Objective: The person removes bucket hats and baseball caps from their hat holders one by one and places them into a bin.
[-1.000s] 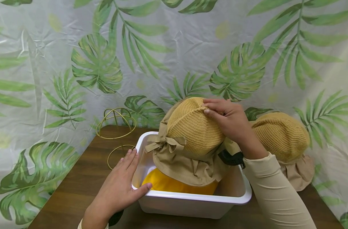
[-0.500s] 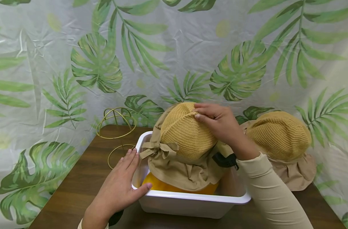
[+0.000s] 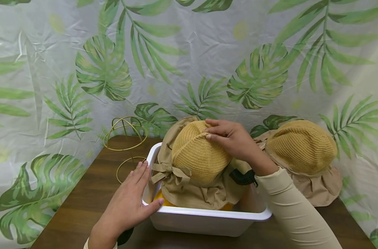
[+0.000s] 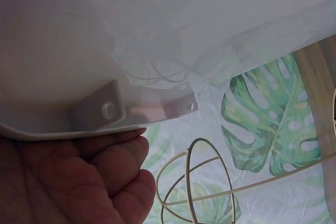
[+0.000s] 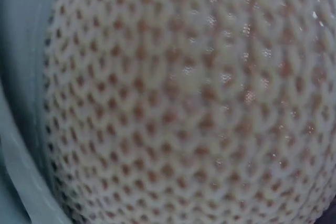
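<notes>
A sun hat (image 3: 201,152) with a yellow knitted crown, a tan cloth brim and a bow sits tilted in the white plastic tub (image 3: 210,213). My right hand (image 3: 233,140) pinches the top of its crown between thumb and fingers. The knit (image 5: 184,98) fills the right wrist view. Beneath the brim a strip of yellow material (image 3: 164,201) shows; most of it is hidden. With fingers straight, my left hand (image 3: 129,200) rests on the tub's left front corner, thumb over the rim. The left wrist view shows its fingers (image 4: 118,166) right under the rim (image 4: 79,134).
Another hat (image 3: 304,147) of the same kind stands on the dark wooden table (image 3: 76,207) to the right of the tub. A gold wire stand (image 3: 125,149) is behind my left hand. A leaf-patterned sheet (image 3: 201,45) hangs at the back.
My right hand has moved down and left with the hat, which now sits lower in the tub and covers more of the yellow material. The left hand has stayed put.
</notes>
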`<move>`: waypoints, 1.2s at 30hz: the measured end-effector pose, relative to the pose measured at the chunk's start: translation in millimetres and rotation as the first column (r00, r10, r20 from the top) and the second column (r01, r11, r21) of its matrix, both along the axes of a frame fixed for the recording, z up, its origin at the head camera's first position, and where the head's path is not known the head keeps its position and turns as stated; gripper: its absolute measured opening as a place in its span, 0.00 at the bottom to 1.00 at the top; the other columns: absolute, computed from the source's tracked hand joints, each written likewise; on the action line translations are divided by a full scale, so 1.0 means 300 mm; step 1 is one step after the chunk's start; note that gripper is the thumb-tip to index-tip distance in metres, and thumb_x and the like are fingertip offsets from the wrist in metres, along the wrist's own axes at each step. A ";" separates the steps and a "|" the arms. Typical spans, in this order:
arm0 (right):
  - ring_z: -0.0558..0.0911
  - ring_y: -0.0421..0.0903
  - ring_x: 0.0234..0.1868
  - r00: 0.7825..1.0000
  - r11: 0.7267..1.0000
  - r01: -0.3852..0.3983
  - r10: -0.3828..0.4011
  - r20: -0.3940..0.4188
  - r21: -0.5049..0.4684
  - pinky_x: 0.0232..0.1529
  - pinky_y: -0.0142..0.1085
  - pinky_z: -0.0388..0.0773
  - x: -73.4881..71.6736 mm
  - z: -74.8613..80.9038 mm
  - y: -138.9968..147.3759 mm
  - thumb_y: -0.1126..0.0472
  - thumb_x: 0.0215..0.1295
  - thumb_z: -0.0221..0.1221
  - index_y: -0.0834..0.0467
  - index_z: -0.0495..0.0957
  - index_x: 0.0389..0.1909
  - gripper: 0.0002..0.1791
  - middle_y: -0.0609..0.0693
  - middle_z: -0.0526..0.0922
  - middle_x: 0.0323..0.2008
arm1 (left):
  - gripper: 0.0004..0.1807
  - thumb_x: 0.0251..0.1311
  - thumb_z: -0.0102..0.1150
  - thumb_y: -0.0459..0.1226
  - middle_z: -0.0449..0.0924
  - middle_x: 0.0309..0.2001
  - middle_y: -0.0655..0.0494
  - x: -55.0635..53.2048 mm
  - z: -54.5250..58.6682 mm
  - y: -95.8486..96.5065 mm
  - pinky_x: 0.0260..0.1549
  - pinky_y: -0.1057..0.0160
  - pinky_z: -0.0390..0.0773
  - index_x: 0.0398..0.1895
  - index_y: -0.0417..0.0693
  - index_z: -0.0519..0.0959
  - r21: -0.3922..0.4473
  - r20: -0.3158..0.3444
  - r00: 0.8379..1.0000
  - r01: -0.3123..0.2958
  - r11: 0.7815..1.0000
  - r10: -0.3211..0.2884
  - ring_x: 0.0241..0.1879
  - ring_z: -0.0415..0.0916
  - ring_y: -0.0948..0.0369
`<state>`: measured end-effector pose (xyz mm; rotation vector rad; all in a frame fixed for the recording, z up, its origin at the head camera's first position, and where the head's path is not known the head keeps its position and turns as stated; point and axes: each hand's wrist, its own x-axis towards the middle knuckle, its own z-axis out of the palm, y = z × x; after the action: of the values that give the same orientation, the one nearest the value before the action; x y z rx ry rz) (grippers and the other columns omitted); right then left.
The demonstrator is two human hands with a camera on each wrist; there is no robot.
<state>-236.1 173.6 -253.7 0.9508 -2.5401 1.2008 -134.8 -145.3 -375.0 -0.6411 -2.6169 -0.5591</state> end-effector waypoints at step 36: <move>0.54 0.57 0.76 0.978 0.968 -0.184 0.162 0.132 0.171 0.67 0.56 0.64 -0.001 -0.062 0.017 0.59 0.67 0.64 0.51 0.87 0.49 0.12 0.55 0.62 0.74 | 0.49 0.59 0.59 0.61 0.59 0.73 0.39 -0.002 -0.005 0.001 0.68 0.42 0.57 0.70 0.29 0.65 0.005 0.016 1.000 -0.008 1.000 0.008 0.74 0.51 0.46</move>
<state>-236.3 178.6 -272.2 1.1995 -2.7472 1.1114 -135.5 -144.9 -376.6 -0.6272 -2.6306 -0.5704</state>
